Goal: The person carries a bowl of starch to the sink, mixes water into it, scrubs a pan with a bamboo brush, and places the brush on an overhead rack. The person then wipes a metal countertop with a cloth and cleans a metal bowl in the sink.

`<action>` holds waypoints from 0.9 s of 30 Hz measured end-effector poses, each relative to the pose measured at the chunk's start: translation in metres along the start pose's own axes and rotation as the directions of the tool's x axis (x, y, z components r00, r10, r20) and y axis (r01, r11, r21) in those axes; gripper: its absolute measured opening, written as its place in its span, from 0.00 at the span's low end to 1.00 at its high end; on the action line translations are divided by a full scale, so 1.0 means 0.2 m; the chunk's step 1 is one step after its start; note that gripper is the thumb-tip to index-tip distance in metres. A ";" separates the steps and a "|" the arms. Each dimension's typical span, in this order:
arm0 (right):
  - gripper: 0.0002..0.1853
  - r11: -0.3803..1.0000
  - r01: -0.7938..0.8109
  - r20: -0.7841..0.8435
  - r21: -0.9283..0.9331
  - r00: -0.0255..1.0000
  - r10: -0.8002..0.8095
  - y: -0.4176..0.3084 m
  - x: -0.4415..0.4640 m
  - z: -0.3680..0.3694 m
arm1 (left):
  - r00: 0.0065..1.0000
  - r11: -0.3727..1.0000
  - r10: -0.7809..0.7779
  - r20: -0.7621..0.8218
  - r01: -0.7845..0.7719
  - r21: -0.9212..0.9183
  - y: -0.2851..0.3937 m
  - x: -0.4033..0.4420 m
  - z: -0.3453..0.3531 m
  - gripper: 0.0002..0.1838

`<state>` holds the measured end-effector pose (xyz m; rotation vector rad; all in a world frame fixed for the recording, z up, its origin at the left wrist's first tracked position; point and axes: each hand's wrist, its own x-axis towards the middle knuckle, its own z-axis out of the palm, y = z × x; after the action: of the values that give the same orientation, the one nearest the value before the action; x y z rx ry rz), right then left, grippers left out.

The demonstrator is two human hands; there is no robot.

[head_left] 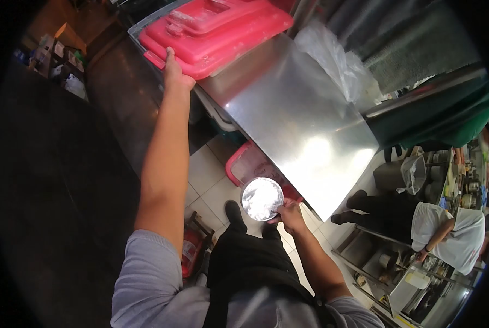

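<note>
My left hand (177,75) reaches to the near corner of a red plastic lid (222,35) and grips its edge, thumb on top. The lid lies over a container at the end of a steel table. Lower down, my right hand (290,215) holds a round metal bowl (262,199) by its side, with white powder in it. The bowl is in front of my body, above the floor and beside the table's near edge. Below the tabletop, partly behind the bowl, stands a red-rimmed container (236,167).
The steel table (288,104) extends to the right, with a clear plastic bag (332,57) at its far edge. A person in a white shirt (446,235) stands at the right near shelves and a bin (392,176). A red cylinder (191,249) stands on the tiled floor.
</note>
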<state>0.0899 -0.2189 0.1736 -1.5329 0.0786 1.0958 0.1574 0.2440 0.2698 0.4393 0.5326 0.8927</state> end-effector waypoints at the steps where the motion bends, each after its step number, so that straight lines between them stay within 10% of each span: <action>1: 0.14 1.000 0.000 0.012 0.011 1.000 0.000 -0.01 -0.03 -0.01 | 1.000 0.999 0.031 0.005 -0.031 -0.023 0.01 -0.05 0.02 0.28; 16: 0.10 0.999 0.040 0.063 -0.008 0.997 -0.040 -0.22 -0.51 -0.64 | 0.928 0.932 0.359 0.098 -0.352 -0.083 0.45 -1.23 -0.12 0.31; 27: 0.10 0.989 0.075 -0.029 -0.131 0.996 -0.079 -0.30 -0.95 -1.55 | 0.861 0.924 0.361 -0.358 -0.382 0.014 0.10 -2.63 -0.77 0.35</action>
<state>0.1993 -0.5459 0.3023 -1.6573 -0.0289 1.0298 -0.2178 -0.1552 0.2909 0.3328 0.7663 1.3737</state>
